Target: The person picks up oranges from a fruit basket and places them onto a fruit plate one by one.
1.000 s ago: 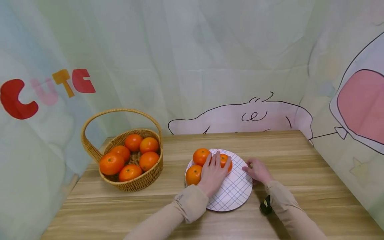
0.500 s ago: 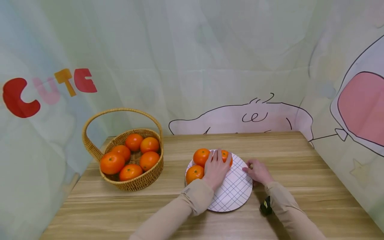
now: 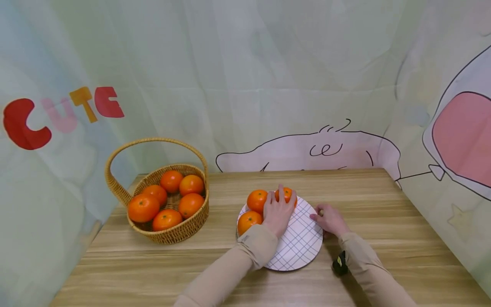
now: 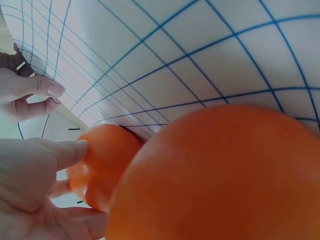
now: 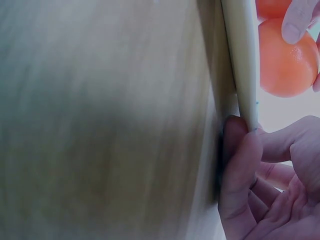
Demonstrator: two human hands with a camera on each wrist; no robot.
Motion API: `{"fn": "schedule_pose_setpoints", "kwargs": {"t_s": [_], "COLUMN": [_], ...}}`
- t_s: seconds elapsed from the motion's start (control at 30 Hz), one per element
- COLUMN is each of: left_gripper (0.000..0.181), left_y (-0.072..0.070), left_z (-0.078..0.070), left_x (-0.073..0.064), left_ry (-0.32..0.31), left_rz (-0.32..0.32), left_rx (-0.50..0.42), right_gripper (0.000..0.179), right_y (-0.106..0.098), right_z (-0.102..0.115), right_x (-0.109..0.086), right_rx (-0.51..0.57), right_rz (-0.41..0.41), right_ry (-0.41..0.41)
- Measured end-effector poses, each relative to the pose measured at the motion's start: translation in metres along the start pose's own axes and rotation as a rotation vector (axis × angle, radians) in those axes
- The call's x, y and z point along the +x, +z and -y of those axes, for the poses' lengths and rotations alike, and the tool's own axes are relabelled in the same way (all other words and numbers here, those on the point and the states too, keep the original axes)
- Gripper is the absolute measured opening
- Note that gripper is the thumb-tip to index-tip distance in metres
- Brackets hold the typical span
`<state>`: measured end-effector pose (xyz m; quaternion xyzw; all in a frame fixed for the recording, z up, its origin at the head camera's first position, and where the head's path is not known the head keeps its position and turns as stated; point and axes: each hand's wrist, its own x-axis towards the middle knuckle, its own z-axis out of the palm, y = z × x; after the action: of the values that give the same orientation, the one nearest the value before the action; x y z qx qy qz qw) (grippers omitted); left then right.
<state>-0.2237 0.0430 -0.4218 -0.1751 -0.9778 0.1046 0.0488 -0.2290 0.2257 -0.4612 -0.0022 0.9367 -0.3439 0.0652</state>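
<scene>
A round white plate [image 3: 297, 251] with a blue grid lies on the table. On its far side, my left hand [image 3: 279, 213] holds an orange [image 3: 288, 196], thumb on one side and fingers round the other in the left wrist view. Two more oranges sit at the plate's left side, one at the back [image 3: 256, 199] and one nearer [image 3: 249, 222]. A large orange [image 4: 220, 180] fills the foreground of the left wrist view. At the right, my right hand [image 3: 329, 219] pinches the plate's rim [image 5: 246, 75], with fingertips underneath and the thumb on top.
A wicker basket [image 3: 180, 233] with a tall handle stands at the table's left and holds several oranges [image 3: 167, 220]. Under the right sleeve sits a small black object [image 3: 340, 263]. A printed curtain [image 3: 245, 85] hangs behind the wooden table [image 3: 126, 273].
My left hand has shifted slightly rightward and away, and the orange it holds has moved a little toward the plate's far edge. The right hand stays on the rim.
</scene>
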Motion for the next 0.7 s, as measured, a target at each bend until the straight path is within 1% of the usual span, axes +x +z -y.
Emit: {"fn": "schedule_pose_setpoints", "kwargs": {"t_s": [0.17,0.33,0.47,0.7], "left_gripper": [0.067,0.063,0.061,0.056], "left_y": [0.001,-0.001,-0.004,-0.005], "left_z": [0.001,0.004,0.009,0.020], "left_x": [-0.001,-0.007,-0.014,-0.028], "left_ry": [-0.011,0.012,0.039,0.076], "left_rz": [0.013,0.000,-0.017,-0.071], "left_rx": [-0.019,-0.023,-0.043,-0.132], "right_gripper": [0.015,0.015,0.015,0.015], "right_y": [0.000,-0.001,-0.001,-0.001], "right_z": [0.001,0.002,0.003,0.001], "right_x": [0.000,0.000,0.000,-0.001], "right_rx": [-0.005,-0.001,0.004,0.011], "right_rz": [-0.003,0.006,0.012,0.003], "right_ry": [-0.002,0.005,0.003,-0.006]}}
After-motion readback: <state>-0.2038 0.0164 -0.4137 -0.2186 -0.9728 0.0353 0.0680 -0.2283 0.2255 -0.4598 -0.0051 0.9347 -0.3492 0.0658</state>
